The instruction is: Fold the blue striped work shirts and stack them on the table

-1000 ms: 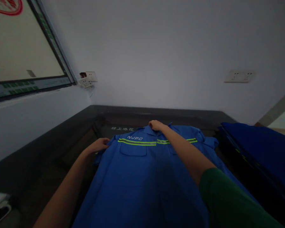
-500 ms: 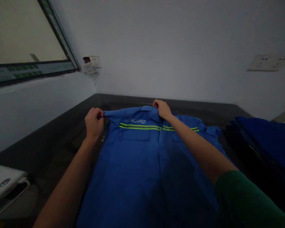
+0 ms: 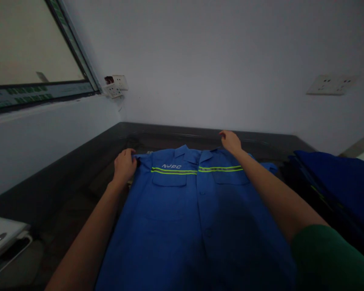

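A blue work shirt (image 3: 170,206) with yellow-green stripes and white letters on the chest lies front side up on a dark surface, its collar toward the wall. At its upper left corner, my left hand (image 3: 125,163) has its fingers closed on the shoulder or sleeve cloth. My right hand (image 3: 230,141) is raised just beyond the shirt's right shoulder, fingers slightly curled and apart, with nothing seen in them. Its forearm crosses over the right side of the shirt.
Folded dark blue clothes (image 3: 336,173) are stacked at the right. A white device (image 3: 6,234) with a cable sits at the lower left. Sockets (image 3: 332,85) are on the back wall, and a window (image 3: 33,44) is at the upper left.
My right hand has let go of the collar and moved right. The collar now lies flatter, and the chest stripes show more fully. My left hand has shifted slightly toward me with the cloth.
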`<state>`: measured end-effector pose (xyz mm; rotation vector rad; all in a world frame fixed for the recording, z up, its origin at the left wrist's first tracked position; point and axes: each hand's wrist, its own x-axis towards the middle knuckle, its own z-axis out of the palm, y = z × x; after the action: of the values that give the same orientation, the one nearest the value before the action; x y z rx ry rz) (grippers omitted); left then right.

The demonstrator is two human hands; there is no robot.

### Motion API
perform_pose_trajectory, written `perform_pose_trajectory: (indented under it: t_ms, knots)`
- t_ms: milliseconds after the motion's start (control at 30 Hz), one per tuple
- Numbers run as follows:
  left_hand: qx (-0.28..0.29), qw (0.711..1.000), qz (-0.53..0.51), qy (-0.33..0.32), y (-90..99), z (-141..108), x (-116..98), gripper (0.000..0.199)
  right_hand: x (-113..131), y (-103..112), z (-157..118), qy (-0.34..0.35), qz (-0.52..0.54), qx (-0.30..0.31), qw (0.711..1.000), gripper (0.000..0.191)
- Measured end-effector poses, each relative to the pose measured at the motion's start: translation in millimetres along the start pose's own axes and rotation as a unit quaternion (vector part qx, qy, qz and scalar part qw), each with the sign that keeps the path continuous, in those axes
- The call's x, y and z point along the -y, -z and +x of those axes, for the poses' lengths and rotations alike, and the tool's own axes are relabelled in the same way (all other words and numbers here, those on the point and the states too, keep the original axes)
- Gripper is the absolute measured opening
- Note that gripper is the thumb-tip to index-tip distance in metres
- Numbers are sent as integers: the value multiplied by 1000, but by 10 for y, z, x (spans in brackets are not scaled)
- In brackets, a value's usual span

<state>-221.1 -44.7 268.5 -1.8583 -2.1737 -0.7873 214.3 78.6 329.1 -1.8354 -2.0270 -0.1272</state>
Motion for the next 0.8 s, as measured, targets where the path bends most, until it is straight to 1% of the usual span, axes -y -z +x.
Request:
perform_pose_trajectory:
  t_ms: [33,67,133,200,267,300,333,367,433,500,533,600,633,667,700,733,767,800]
  knots:
    - [-3,1000,-21,9,-45,10,39,50,-163,0,-2,-28,-16,36,999,40]
    - [6,999,-41,14,-97,23,90,59,-319,-11,-15,-45,-27,68,996,37]
    - [55,995,-86,7,-210,63,201,74,-585,-47,-56,-56,-34,123,990,29]
    - [115,985,-129,-15,-313,130,277,80,-762,-76,-91,-53,-32,154,986,21]
    - [160,974,-156,-40,-379,214,279,72,-842,-89,-104,-49,-30,171,984,22]
    - [167,972,-159,-49,-391,259,249,64,-852,-93,-104,-46,-29,175,983,25]
    - [162,973,-156,-57,-385,304,200,55,-846,-98,-102,-43,-29,178,983,28]
    - [145,976,-146,-63,-360,348,137,47,-827,-105,-100,-39,-29,180,982,31]
    - [79,988,-111,-72,-241,429,-8,34,-770,-118,-101,-34,-30,185,982,32]
    - [-11,993,-74,-87,-34,493,-132,25,-713,-107,-108,-33,-31,185,982,27]
    - [-58,992,-59,-97,94,514,-167,22,-694,-83,-113,-34,-31,178,983,24]
    - [-155,981,-40,-113,361,521,-162,17,-685,10,-125,-36,-32,149,988,23]
    - [-198,973,-31,-118,482,500,-119,15,-696,72,-134,-38,-31,118,992,26]
    - [-235,965,-21,-119,583,459,-53,13,-716,136,-146,-40,-28,72,996,30]
    - [-258,959,-5,-117,656,397,31,10,-743,195,-165,-40,-23,17,999,33]
    - [-263,958,16,-112,697,317,125,9,-772,240,-191,-37,-17,-35,999,35]
    - [-244,963,43,-109,703,222,222,9,-801,266,-224,-34,-14,-70,997,36]
    - [-197,971,72,-113,679,120,313,8,-827,272,-263,-28,-16,-74,997,36]
